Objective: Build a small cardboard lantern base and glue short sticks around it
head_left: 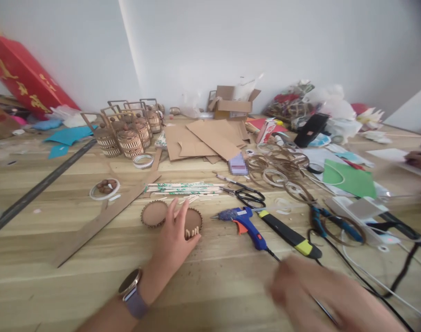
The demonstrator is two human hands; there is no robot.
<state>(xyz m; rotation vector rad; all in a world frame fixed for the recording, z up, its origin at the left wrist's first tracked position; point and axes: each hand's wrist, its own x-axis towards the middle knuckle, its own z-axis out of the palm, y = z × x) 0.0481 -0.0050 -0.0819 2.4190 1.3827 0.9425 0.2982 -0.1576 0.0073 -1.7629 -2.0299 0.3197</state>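
My left hand (174, 230), with a watch on its wrist, reaches over the left side of a round brown disc (192, 219) with a notched rim. Its fingers are spread, and the thumb lies by several short pale sticks (192, 233) standing at the disc's near edge. A similar disc (154, 214) lies just left of the hand. My right hand (300, 290), blurred by motion, is at the lower right with curled fingers round a thin metal tool (323, 310). Long pale strips with green print (184, 188) lie beyond the discs.
A blue glue gun (246, 226), black scissors (248, 196) and a black-yellow cutter (288, 234) lie right of the discs. Behind are small slatted baskets (129, 140) and cardboard sheets (203, 138). Pliers (319, 221) and cables are at right, where another person's hand (419, 160) shows.
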